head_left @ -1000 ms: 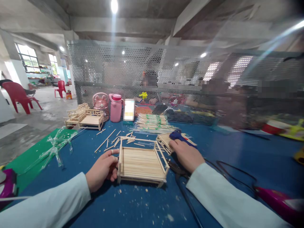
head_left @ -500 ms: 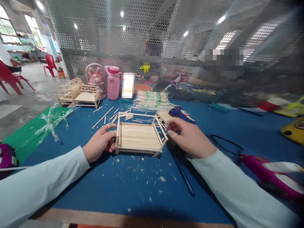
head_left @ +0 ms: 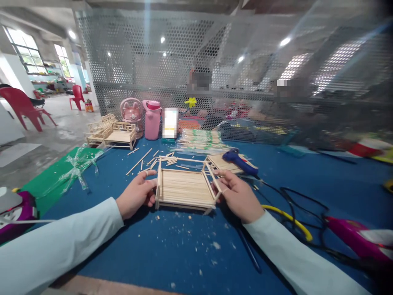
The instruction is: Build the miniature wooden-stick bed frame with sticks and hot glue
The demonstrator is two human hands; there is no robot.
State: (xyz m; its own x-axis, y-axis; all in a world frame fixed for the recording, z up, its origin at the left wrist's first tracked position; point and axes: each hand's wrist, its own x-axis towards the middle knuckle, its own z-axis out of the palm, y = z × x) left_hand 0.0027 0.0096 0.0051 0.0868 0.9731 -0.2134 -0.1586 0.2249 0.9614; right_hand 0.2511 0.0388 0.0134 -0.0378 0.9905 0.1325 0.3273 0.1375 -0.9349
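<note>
Our left hand [head_left: 136, 196] grips the left end of the wooden stick frame [head_left: 182, 186], which sits between our hands, its long axis running left to right; our right hand [head_left: 242, 198] grips the right end, about equally near.

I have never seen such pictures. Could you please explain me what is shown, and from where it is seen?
There is no machine: a camera on a person's head looks forward and down at two bare hands. The left hand and the right hand are at opposite sides of a small wooden model, between them; how firmly they grip is unclear. It stands on a blue table. Beyond it lie loose sticks and a blue glue gun. Farther back stands a pink bottle.
</note>
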